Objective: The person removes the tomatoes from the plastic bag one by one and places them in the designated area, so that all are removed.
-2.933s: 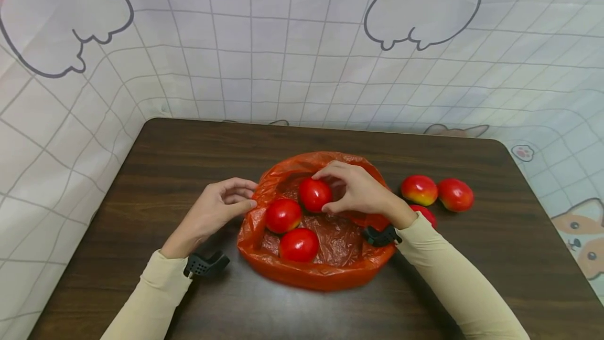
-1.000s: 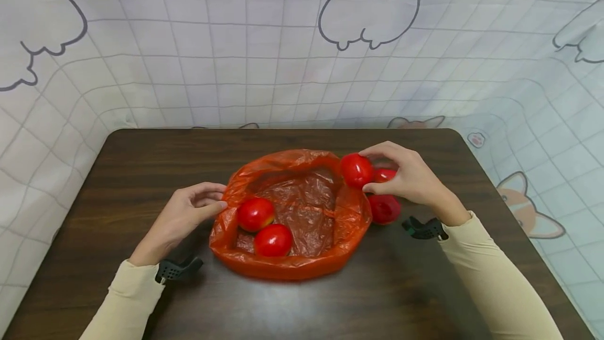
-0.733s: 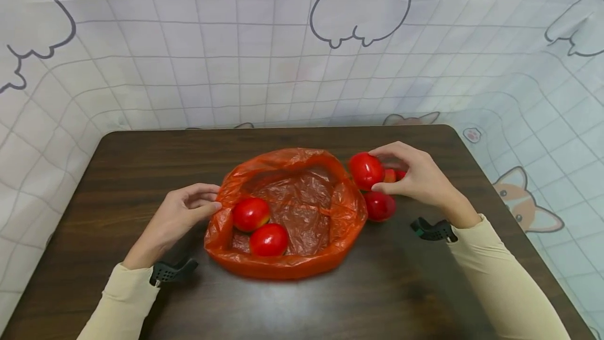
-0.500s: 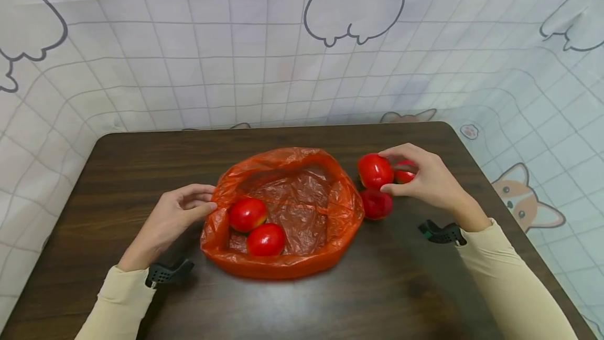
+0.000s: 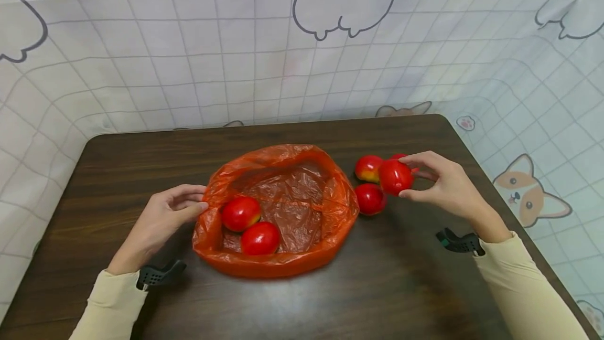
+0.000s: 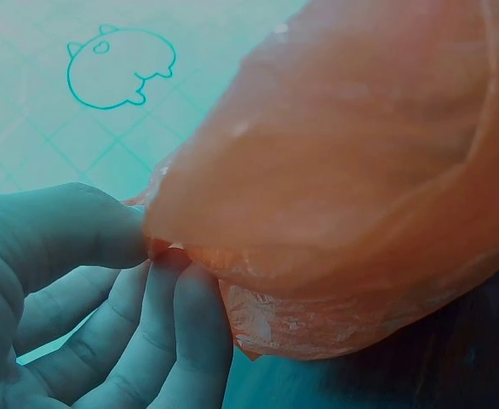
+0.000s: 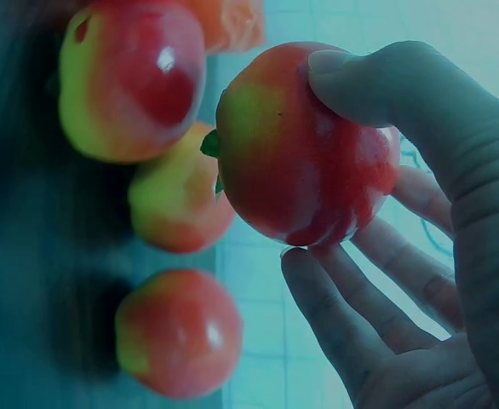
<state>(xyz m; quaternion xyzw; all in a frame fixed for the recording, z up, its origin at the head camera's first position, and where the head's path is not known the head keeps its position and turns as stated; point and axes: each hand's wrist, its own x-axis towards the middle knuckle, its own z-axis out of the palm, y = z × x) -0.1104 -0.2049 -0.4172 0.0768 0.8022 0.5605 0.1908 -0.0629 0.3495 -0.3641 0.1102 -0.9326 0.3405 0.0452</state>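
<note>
An orange-red plastic bag (image 5: 278, 266) lies with its mouth spread wide and its rim rolled down. Two glossy red fruits, a tomato-like fruit (image 5: 241, 213) and another tomato-like fruit (image 5: 260, 238), rest inside at its left. My left hand (image 5: 162, 219) pinches the bag's left rim between thumb and fingers, as the left wrist view shows close up. With thumb and fingertips, my right hand (image 5: 445, 185) grips a round, tomato-like fruit (image 7: 309, 149), red and yellow with a green stem. It is outside the bag, overlapping the other fruits at right in the head view.
Right of the bag sit a red fruit (image 5: 370, 199), a red-yellow fruit (image 5: 368, 168) and a third fruit (image 7: 180, 334), mostly hidden behind the held one in the head view. The dark wooden table (image 5: 141, 156) meets a patterned cloth backdrop (image 5: 236, 41).
My right hand has carried one fruit out of the bag, over its right rim, and on to the right. My left hand stays at the left rim. The head view has shifted.
</note>
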